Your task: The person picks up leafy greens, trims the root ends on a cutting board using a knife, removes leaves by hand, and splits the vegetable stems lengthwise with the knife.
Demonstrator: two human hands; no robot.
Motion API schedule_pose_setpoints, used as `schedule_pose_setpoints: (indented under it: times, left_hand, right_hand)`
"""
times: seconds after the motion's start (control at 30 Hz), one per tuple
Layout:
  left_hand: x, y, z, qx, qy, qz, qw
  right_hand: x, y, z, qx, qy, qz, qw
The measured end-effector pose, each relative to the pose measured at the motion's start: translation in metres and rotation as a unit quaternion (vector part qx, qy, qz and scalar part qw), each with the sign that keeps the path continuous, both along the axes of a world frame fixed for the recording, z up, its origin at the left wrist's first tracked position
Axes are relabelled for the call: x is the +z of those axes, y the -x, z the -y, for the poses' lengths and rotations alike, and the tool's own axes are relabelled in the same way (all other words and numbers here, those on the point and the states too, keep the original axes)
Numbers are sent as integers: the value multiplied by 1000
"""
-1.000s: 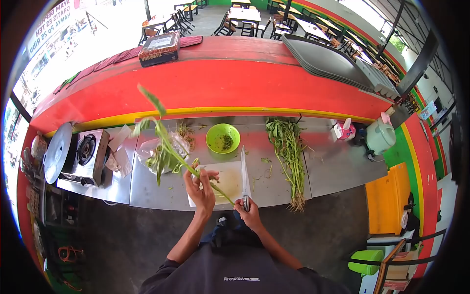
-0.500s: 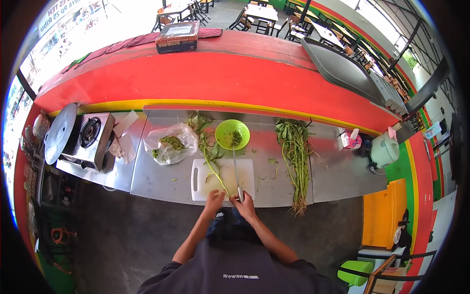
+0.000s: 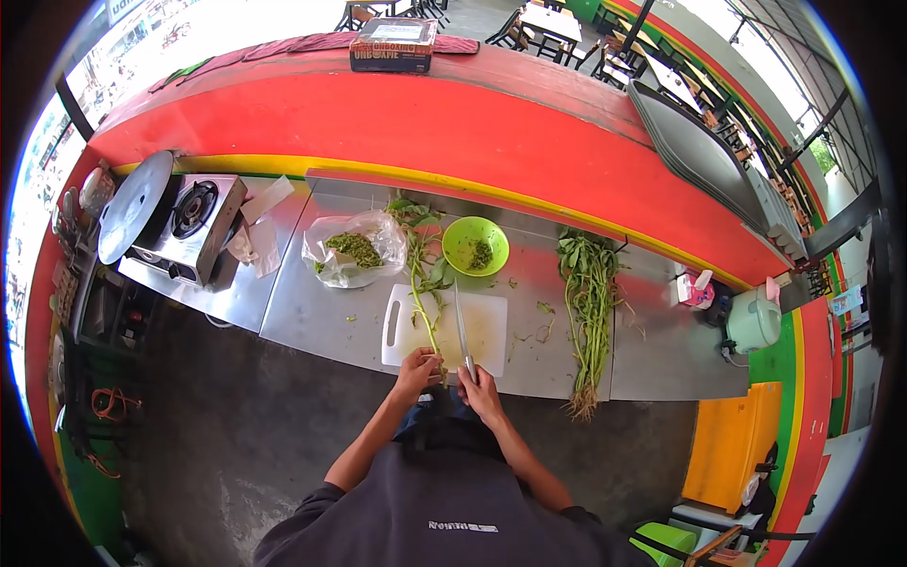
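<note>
My left hand (image 3: 416, 373) is closed around the lower end of a long green leafy stalk (image 3: 424, 312), which runs up across the board with its leaves toward the back. In my right hand (image 3: 483, 395) is a knife (image 3: 464, 329), its blade pointing away from me over the white cutting board (image 3: 493, 312). Just beyond the knife tip stands a lime-green bowl (image 3: 476, 225) with chopped greens (image 3: 481, 253) inside. Left of the stalk, a clear plastic bag (image 3: 321, 236) holds more chopped greens (image 3: 354, 249).
A bunch of rooted leafy stalks (image 3: 588, 302) lies to the right on the steel counter (image 3: 539, 364). At far left is a gas stove (image 3: 194, 227) beside a round metal lid (image 3: 136, 210). A red ledge (image 3: 378, 123) borders the back, carrying a box (image 3: 392, 47) and trays (image 3: 694, 156).
The knife tip has come out from over the bowl and now points just short of it. My left hand has closed on the stalk's lower end. The whole view has shifted slightly.
</note>
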State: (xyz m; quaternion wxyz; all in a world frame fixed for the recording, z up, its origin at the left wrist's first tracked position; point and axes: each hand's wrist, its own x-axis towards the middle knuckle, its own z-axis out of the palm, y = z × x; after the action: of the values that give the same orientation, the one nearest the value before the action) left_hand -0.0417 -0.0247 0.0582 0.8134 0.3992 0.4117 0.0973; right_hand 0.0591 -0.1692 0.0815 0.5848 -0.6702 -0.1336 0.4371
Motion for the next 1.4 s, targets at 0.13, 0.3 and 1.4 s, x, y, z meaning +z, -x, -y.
schedule_pose_setpoints:
  times: [0.13, 0.3, 1.4]
  left_hand:
    - [-19, 7, 8, 34, 28, -4, 999]
    - [-50, 11, 8, 48, 13, -81, 995]
    - [-64, 37, 23, 6, -49, 4, 999]
  right_hand:
    - [15, -5, 18, 22, 0, -50, 999]
    - [10, -1, 42, 54, 18, -179, 982]
    - [-19, 23, 70, 126, 47, -209, 969]
